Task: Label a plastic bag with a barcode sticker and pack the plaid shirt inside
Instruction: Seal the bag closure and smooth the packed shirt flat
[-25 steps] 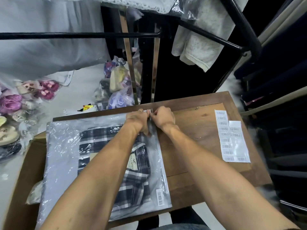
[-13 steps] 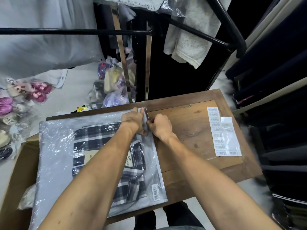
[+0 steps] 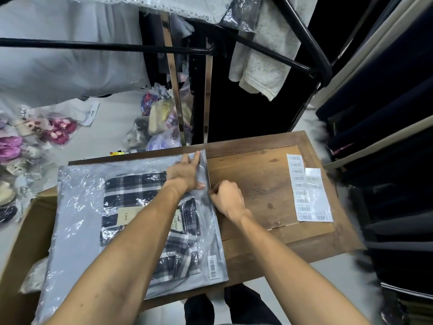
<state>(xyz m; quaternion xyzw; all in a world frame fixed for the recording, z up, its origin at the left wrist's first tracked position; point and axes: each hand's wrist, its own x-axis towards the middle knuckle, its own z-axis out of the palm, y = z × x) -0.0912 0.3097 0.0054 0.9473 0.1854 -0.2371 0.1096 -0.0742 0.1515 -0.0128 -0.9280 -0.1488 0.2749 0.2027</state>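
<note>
A clear plastic bag (image 3: pixel 77 207) lies flat on the wooden table (image 3: pixel 262 184), with the folded black-and-white plaid shirt (image 3: pixel 138 188) inside it. A barcode sticker (image 3: pixel 213 267) sits on the bag's near right corner. My left hand (image 3: pixel 185 174) presses flat on the bag beside its right edge, fingers pointing away from me. My right hand (image 3: pixel 226 198) pinches the bag's right edge strip just below the left hand. My forearms hide part of the shirt and its paper tag.
A sheet of barcode stickers (image 3: pixel 307 188) lies on the table's right side. A cardboard box (image 3: pixel 21 231) stands under the bag's left end. Bagged shoes (image 3: pixel 30 137) litter the floor at left. A black clothes rail (image 3: pixel 105 45) with hanging garments crosses above.
My right hand has slid toward me along the bag's right edge, away from the far corner. My left hand has flattened onto the bag. The camera has shifted slightly.
</note>
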